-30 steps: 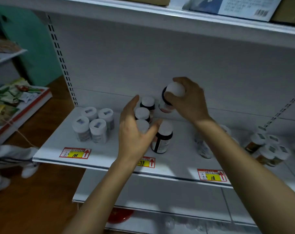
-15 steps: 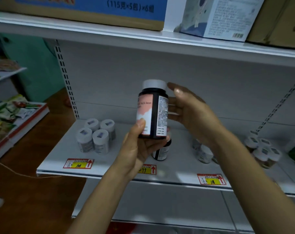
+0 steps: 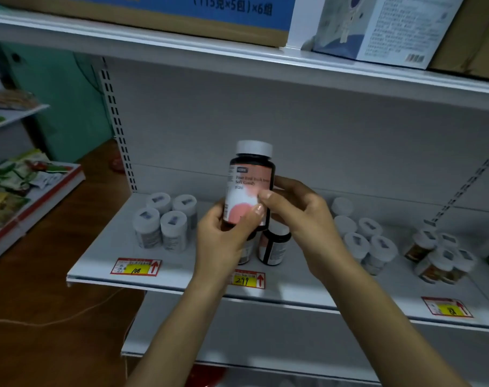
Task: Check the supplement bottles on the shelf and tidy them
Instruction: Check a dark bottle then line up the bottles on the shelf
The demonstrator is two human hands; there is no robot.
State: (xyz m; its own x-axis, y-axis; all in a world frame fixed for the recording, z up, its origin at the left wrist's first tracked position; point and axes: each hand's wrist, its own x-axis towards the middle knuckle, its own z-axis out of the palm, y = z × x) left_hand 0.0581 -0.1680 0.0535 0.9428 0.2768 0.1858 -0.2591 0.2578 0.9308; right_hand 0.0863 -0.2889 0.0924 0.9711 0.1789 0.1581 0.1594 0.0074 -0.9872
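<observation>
Bottle being checked: a dark bottle [image 3: 250,188] with a white cap and a pink and white label; it is held up in the air in front of the shelf [image 3: 182,277], not resting on it.
Left hand [image 3: 223,241]: wrapped round the bottom of the bottle, thumb on the front of the label.
Right hand [image 3: 302,216]: holds the side a bit higher up; thumb on the label, fingers round the back.
Which way it stands: straight up, cap on top, label facing the person.
Its friends: two more dark bottles [image 3: 274,247] stand on the shelf right under the hands, behind the price tag [image 3: 247,280] that says 299.
Other groups: white-capped bottles [image 3: 165,222] to the left; more white caps [image 3: 366,241] to the right; brown bottles [image 3: 439,258] at the far right.
Step now: I think the label is being read.
Next move: the bottle's place is straight down and a little back; it only needs lowering, kept upright; the left hand is lower, so nearer.
Hard to see: the hands hide part of the row below, so the gap may be small.
</observation>
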